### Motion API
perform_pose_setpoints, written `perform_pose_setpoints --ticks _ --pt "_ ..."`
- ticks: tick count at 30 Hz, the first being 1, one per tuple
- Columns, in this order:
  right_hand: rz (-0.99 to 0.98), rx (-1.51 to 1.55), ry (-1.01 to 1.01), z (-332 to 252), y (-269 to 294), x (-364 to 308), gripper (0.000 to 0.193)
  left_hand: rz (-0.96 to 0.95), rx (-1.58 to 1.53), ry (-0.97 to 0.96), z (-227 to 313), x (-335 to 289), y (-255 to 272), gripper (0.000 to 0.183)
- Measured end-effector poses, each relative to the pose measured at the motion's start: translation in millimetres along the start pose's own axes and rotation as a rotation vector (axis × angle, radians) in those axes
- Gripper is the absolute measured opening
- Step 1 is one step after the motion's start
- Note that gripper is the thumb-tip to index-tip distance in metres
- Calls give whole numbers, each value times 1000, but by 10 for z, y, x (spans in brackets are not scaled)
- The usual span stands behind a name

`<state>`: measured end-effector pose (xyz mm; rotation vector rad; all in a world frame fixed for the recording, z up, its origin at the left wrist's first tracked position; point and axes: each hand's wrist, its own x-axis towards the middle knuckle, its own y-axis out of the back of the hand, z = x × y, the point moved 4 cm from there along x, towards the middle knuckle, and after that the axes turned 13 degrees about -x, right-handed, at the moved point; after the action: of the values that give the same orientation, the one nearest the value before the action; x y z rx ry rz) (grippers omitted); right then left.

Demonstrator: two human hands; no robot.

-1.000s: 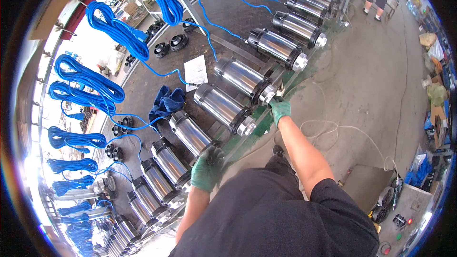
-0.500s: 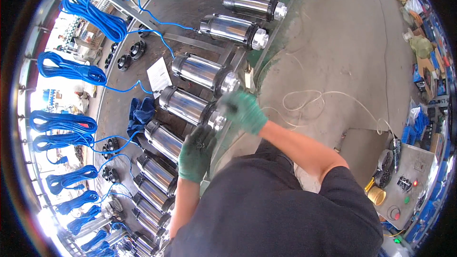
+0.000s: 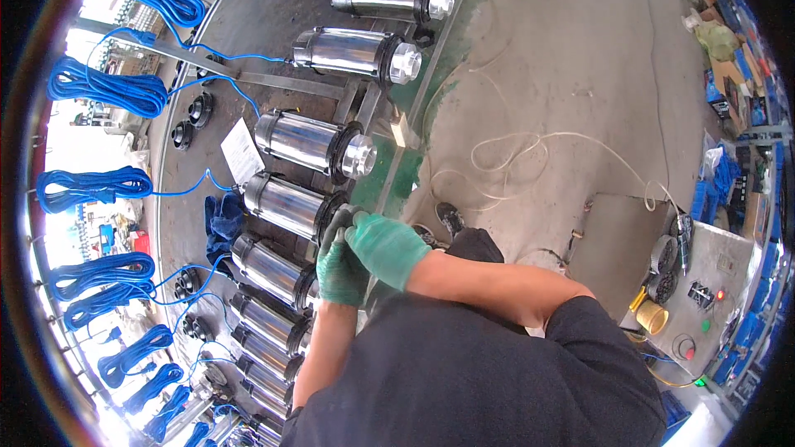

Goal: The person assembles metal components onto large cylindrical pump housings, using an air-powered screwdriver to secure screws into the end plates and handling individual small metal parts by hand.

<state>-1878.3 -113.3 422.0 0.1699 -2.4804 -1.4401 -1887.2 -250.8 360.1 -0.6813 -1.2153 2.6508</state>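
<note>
My gloved left hand (image 3: pixel 339 271) is cupped at the end of a shiny steel cylinder (image 3: pixel 286 205) that looks like a submersible pump. From the right, my gloved right hand (image 3: pixel 387 250) meets it, its fingertips pinched against the left hand's fingers. Both gloves are green with dark fingers. Whatever lies between the fingers is hidden; they cover the near end of that cylinder. Just beyond it is another steel cylinder (image 3: pixel 300 139) with a black collar and a silvery end piece, and on the near side sits one more cylinder (image 3: pixel 269 267).
Coiled blue cables (image 3: pixel 95 186) hang along the left, wired to the row of cylinders. A paper sheet (image 3: pixel 242 151), a dark blue cloth (image 3: pixel 224 219) and black round parts (image 3: pixel 200 109) lie on the bench. At right, a metal cart (image 3: pixel 720 269) carries a driver tool (image 3: pixel 684 240); a pale hose (image 3: pixel 546 136) loops over the floor.
My left hand, palm up with small black pieces on it before, has curled in. My right hand has come down and left from the neighbouring cylinder's end to meet it. The view has shifted.
</note>
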Motion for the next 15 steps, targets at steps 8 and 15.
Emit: perform_pose_setpoints --ticks 8,15 --pt "-76 266 -85 97 153 210 15 15 -247 87 133 64 12 41" --pt "267 770 -705 1552 348 396 23 4 -382 139 319 -16 30 45"
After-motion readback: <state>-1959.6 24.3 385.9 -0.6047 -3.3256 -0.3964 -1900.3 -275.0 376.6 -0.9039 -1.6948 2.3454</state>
